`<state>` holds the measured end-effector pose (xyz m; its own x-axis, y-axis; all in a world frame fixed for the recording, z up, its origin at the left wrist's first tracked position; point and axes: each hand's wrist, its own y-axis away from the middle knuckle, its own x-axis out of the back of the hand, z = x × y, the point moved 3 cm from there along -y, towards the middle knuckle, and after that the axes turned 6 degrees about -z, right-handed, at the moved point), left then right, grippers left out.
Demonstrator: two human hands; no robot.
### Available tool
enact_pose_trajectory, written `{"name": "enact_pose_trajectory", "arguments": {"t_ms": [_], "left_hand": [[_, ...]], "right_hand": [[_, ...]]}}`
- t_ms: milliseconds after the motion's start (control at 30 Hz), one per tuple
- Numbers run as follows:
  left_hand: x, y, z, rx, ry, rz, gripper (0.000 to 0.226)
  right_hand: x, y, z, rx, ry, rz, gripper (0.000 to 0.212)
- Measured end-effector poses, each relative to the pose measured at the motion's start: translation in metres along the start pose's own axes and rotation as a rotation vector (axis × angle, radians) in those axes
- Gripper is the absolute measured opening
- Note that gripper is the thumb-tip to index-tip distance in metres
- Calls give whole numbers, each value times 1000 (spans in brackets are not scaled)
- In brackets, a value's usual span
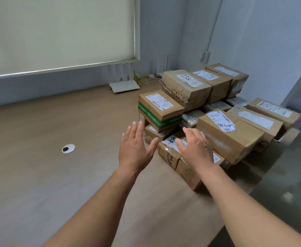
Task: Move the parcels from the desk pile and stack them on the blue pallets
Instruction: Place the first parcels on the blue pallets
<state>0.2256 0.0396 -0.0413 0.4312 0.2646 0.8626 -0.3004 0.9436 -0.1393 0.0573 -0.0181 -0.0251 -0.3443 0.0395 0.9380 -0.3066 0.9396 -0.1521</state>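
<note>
Left hand (137,148) and right hand (194,148) are open, holding nothing; a small labelled carton (167,154) lies between their fingers: stiff cardboard, likely light; clasp opposite sides.

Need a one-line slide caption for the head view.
Left hand and right hand, both open, reach for a small labelled parcel on the desk.

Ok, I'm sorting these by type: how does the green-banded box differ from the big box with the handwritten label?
The green-banded box has a green printed band; the big box is plain brown with clear tape. The green-banded box is smaller than the big box. The big box's label carries marker writing; the green-banded box's is print only. Both are cardboard with white top labels.
</note>
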Motion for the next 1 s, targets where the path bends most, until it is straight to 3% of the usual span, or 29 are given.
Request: {"name": "enact_pose_trajectory", "arguments": {"t_ms": [467,600,867,1000], "left_hand": [[-47,-150,41,290,185,-90,69],[-68,-176,42,355,334,-82,55],[-87,-180,28,545,559,-85,45],[-82,-170,28,578,681,-61,45]], "right_hand": [[-26,-199,58,-94,-277,-230,47],[-37,-219,69,-102,-283,-270,47],[-47,-227,71,-48,-299,-365,42],[-52,-229,69,-75,-500,-467,42]]}}
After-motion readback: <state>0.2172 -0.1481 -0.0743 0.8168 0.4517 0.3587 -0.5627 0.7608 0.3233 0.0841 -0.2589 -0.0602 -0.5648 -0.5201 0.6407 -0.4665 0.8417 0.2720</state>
